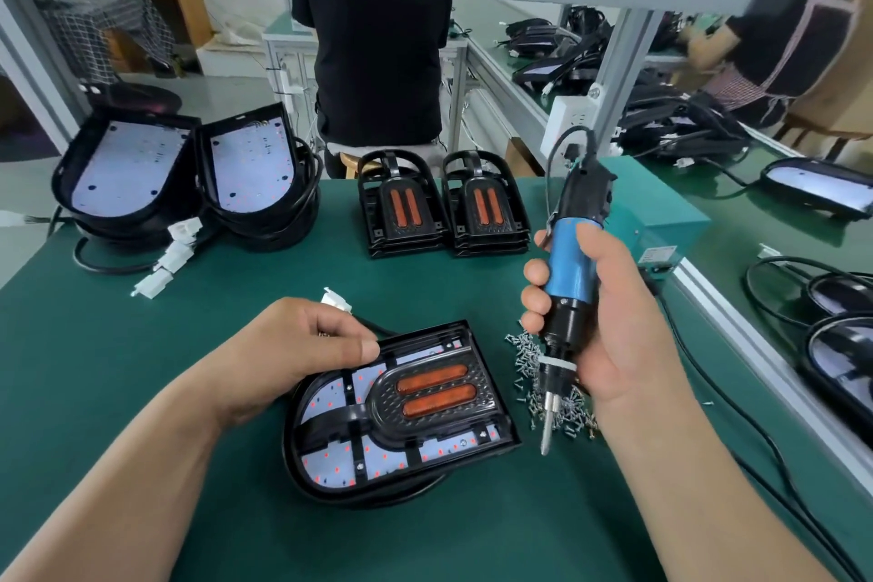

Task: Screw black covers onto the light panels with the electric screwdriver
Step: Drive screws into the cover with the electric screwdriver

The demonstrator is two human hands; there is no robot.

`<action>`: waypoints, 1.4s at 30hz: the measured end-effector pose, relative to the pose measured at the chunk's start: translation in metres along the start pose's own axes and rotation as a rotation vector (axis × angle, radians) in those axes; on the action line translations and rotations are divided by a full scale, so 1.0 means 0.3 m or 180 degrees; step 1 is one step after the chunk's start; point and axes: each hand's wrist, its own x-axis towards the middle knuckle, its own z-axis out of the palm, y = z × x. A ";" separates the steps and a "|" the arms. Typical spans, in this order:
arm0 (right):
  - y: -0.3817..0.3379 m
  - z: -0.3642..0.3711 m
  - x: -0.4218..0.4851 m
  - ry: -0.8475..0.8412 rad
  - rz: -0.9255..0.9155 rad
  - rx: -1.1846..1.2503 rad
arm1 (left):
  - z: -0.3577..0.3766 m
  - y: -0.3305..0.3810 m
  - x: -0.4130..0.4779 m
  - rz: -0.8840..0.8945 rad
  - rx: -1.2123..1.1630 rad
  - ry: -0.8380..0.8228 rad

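Closest to me, my left hand [307,345] curls over the rim of the light panel [330,463], thumb on its edge. The black cover [425,402] with two orange strips sits on it, down on the green mat [189,321]. My right hand [609,326] grips the blue electric screwdriver [569,260] upright, bit down, just right of the panel, by the screw pile [524,354]. Farther back: stacked covers [401,213], stacked panels [127,165] at left, a person in black [378,61] beyond the bench.
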 end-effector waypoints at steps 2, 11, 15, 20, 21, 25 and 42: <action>-0.021 -0.016 0.004 0.0025 0.0113 -0.0102 | 0.001 0.002 -0.001 0.0006 -0.0037 0.0001; -0.122 -0.125 0.015 0.0280 -0.0212 -0.0904 | -0.002 -0.002 0.001 0.0061 0.0061 0.0046; -0.147 -0.192 0.013 0.0556 -0.0249 -0.1515 | -0.002 -0.003 0.001 0.0037 0.0077 0.0053; -0.148 -0.256 0.019 0.0849 -0.0207 -0.3171 | -0.005 0.000 0.000 0.0002 0.0134 -0.0016; -0.144 -0.263 0.020 0.0905 -0.0175 -0.3541 | -0.006 -0.001 0.001 0.0008 0.0162 -0.0035; -0.116 -0.275 0.033 0.1037 -0.0185 -0.4930 | -0.007 -0.004 0.005 0.0043 0.0246 -0.0043; -0.107 -0.260 0.044 0.1263 0.0087 -0.5873 | -0.001 0.019 -0.015 0.0104 0.0489 0.0017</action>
